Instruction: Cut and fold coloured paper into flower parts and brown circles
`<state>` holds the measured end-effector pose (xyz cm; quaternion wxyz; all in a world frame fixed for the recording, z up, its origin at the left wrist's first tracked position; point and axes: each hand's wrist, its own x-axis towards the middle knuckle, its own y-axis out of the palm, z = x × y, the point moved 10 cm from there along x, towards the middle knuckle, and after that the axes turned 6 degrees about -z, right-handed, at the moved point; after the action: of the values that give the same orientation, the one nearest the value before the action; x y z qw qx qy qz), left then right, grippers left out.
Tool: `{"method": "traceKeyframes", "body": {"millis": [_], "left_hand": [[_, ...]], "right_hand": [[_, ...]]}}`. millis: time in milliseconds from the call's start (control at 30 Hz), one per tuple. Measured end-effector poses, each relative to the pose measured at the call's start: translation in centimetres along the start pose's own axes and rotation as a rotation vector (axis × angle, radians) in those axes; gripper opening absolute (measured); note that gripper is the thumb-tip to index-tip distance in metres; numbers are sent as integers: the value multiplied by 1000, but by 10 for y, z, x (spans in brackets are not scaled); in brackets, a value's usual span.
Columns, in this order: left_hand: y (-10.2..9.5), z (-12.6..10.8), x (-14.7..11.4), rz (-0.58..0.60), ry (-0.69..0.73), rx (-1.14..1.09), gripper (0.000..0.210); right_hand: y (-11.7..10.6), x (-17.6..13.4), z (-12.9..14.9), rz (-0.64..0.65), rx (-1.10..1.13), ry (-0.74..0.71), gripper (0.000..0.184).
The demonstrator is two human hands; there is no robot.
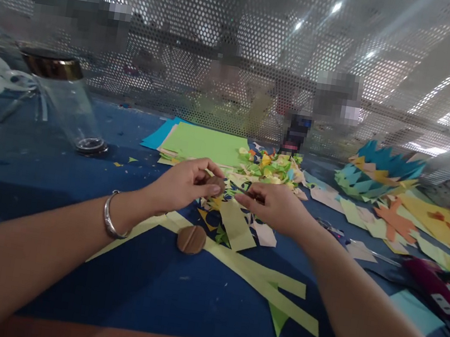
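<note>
Between the thumb and fingers of my left hand (pixel 193 183) is a small brown cardboard piece (pixel 216 183), partly covered by the fingertips. Close by on its right, my right hand (pixel 271 201) is closed around a thin dark tool (pixel 239 188), whose tip points at the cardboard; its handle is hidden in my fingers. A round cardboard disc (pixel 191 239) with a crease across it lies below my hands on pale green paper strips (pixel 244 267). Under and behind my hands are cut scraps, including a wide light green strip (pixel 237 226).
A clear glass jar (pixel 71 106) with a gold-brown lid stands left. Behind lie a green paper stack (pixel 211 144) and a heap of curled paper bits (pixel 273 167). At right are a zigzag blue paper ring (pixel 380 172) and a purple glue gun (pixel 438 287). Perforated metal (pixel 238 80) closes the back.
</note>
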<state>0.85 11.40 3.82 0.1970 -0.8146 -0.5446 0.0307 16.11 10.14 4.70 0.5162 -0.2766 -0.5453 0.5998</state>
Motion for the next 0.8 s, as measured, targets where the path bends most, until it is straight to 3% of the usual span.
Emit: {"method": "traceKeyframes", "body": {"millis": [133,333,500,633,800], "left_hand": [[8,-12,-11,82,-58,-31,27],[50,-5,-41,249,-213,30,35],[71,0,-54,345,-204,146,36],[62,-5,-56,382,-158,338,47],[19,-21,-46,282,-27,690,38]], "right_hand": [[9,-4,9,102,-128,-39,50],[21,-8,10,167,-200,-54,37],[25,-9,8,195,-208,-52,31],[23,-9,11,190,-216,-56,35],[21,-9,11,162,-236,-78,49]]}}
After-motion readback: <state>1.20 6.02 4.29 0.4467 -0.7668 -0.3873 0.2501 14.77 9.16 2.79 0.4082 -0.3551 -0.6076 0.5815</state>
